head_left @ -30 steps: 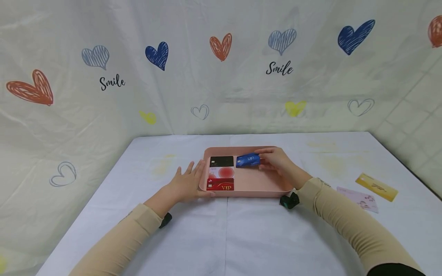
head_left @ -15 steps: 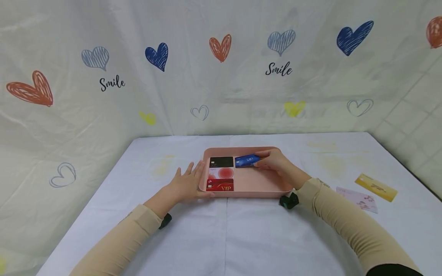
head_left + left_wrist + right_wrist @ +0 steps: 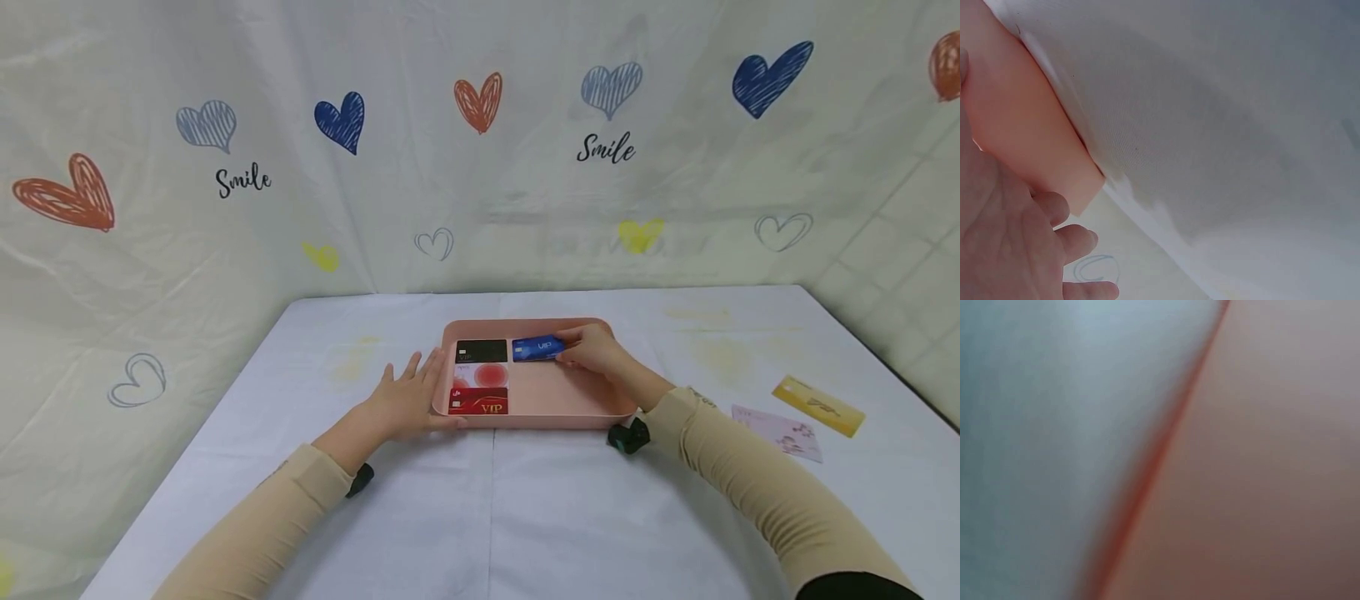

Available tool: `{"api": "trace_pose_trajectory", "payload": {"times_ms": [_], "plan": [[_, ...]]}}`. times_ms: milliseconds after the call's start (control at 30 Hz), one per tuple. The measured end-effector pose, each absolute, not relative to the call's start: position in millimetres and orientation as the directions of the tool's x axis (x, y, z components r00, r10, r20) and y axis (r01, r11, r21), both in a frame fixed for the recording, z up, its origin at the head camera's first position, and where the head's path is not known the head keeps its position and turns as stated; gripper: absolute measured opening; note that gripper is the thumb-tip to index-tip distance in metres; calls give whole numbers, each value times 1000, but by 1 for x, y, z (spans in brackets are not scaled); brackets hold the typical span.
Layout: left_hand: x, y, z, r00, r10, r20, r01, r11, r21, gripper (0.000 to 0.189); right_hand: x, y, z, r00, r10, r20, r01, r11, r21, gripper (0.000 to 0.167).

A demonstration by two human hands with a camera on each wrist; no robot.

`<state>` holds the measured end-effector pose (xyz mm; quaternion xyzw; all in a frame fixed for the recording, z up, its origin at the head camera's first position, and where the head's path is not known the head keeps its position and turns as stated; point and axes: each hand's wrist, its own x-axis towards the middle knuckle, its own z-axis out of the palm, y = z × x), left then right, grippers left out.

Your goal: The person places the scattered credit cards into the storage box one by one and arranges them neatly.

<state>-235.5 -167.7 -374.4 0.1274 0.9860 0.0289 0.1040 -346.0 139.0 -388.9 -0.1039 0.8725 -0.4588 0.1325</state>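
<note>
- From my end, the head view gave me both hands, well apart from each other, with the pink tray (image 3: 570, 396) between them on the white table (image 3: 427, 517).
- The right hand (image 3: 596, 350) had its thumb and fingers pinched on the right end of the blue card (image 3: 534, 348). That card was inside the tray, toward the far wall; I could not tell whether it touched the tray's floor.
- The left hand (image 3: 408, 400) had its fingers spread and lay against the tray's left side, its thumb at the near left corner.
- Along the left of the tray I saw a column: the black card (image 3: 482, 352) farthest, the white card with a red circle (image 3: 491, 376) in the middle, the red card (image 3: 477, 402) nearest. The blue card was just beside the black one.
- Only the head view showed me the gold card (image 3: 818, 406) and the pale pink card (image 3: 780, 433), near each other on the table, right of the tray.
- My left wrist view added the palm side of the left hand and the tray's outer wall, plus a drawn outline on the backdrop (image 3: 1141, 250).
- My right wrist view was a blur: a reddish edge between a pale area and a pinkish one.
</note>
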Motion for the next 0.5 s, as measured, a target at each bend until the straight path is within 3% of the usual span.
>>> {"api": "trace_pose_trajectory", "payload": {"times_ms": [200, 500], "plan": [[-235, -168, -374, -948, 255, -192, 243, 966, 86, 118, -349, 138, -391, -903, -427, -55, -292, 702, -650, 55], [-234, -168, -373, -947, 256, -194, 243, 966, 88, 118, -342, 134, -386, -864, -502, -42, -424, 770, -477, 44]]}}
